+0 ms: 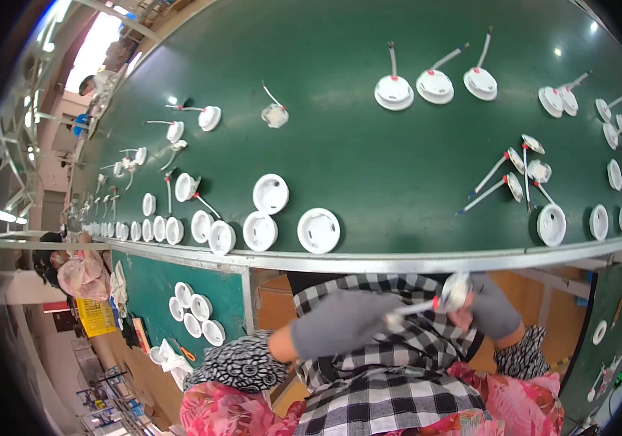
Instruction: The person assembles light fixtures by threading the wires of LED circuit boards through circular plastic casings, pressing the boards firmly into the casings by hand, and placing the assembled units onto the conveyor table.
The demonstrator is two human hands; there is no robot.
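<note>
In front of my body, just below the table's metal edge, my right hand (pixel 491 307) in a grey glove with bare fingertips is closed on a small white lamp fitting (pixel 457 289). A red piece and a short white cable (pixel 420 309) stick out of the fitting toward the left. My left hand (pixel 347 323), also in a grey glove, is closed at the cable's free end; its fingertips are blurred. On the table edge nearest my hands stand a white round lamp housing (pixel 319 231) and, farther right, another housing (pixel 551 224) with a cable.
Rows of white housings and fittings with cables lie on the green table (pixel 340 138). A cluster of fittings (pixel 514 186) sits right of centre. Several housings (pixel 200 307) rest on a lower green surface at left, near orange scissors (pixel 188 354). Another person (pixel 82 272) is at far left.
</note>
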